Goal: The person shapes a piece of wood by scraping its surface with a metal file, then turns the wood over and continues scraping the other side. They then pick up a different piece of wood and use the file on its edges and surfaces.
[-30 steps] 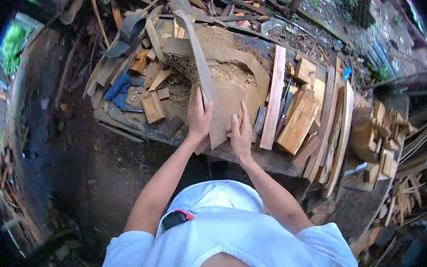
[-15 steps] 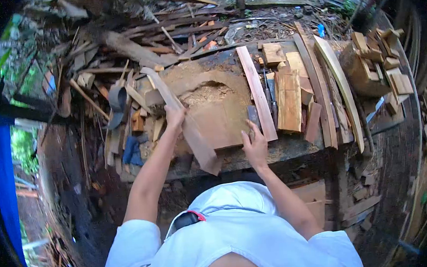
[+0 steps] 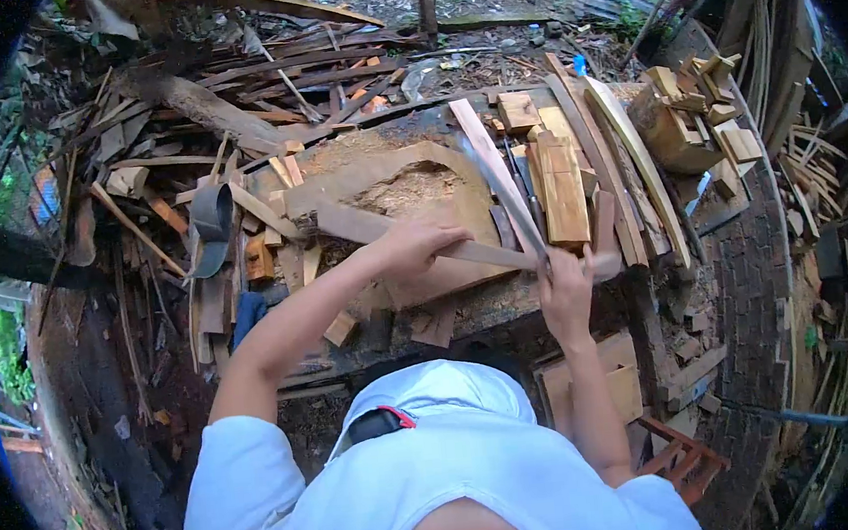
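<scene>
My left hand (image 3: 424, 244) is closed around the middle of a long thin wooden strip (image 3: 356, 222), which lies slantwise over the bench. My right hand (image 3: 567, 289) is closed at the lower end of a narrow grey, blade-like tool (image 3: 502, 184). Its handle is hidden by my fingers, and motion blurs it. The tool crosses the strip close to my right hand, beyond which the strip's blurred right end (image 3: 605, 267) shows. Under the strip, a broad wooden board (image 3: 455, 275) with sawdust rests on the bench.
A pale plank (image 3: 471, 122), a stacked wooden block (image 3: 565, 194) and a curved light strip (image 3: 634, 149) lie to the right. Farther right, cut pieces top a large block (image 3: 668, 136). A scrap pile (image 3: 233, 111) rises behind; a bent grey sheet (image 3: 210, 227) sits left.
The wooden strip has swung from steep to nearly crosswise, with my left hand moving right. My right hand has moved right and lower, and now grips the blade-like tool.
</scene>
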`<state>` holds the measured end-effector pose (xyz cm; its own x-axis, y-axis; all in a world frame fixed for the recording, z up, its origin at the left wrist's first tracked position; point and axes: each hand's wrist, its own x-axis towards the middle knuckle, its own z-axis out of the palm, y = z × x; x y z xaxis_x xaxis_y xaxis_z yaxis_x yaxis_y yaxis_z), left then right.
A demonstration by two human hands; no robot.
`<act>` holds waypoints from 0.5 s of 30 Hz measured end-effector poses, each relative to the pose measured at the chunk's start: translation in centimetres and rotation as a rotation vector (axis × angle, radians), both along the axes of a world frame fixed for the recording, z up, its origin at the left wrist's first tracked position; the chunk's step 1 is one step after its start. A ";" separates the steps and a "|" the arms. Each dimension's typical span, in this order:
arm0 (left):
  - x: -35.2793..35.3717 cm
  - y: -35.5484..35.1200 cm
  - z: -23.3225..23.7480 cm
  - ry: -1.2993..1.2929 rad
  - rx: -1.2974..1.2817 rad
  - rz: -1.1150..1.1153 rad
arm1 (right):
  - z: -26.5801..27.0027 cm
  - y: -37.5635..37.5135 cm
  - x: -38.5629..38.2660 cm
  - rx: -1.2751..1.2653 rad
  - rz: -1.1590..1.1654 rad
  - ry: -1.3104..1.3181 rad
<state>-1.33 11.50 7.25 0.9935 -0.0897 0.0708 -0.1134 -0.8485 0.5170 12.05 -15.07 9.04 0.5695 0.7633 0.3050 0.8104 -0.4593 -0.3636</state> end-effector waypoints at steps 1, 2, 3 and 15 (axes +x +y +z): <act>0.3 0.1 -0.5 0.008 -0.016 -0.072 | 0.0 -1.5 -1.3 -0.028 0.017 -0.037; 0.9 0.0 -1.0 0.013 -0.035 -0.153 | 0.1 -3.2 -2.5 -0.061 0.025 -0.075; 1.4 -0.2 -2.4 -0.001 -0.055 -0.185 | -0.1 -4.7 -3.9 -0.083 -0.007 -0.086; 3.2 3.5 -6.4 0.105 -0.109 -0.579 | -3.7 -2.9 -16.2 -0.119 -0.236 0.061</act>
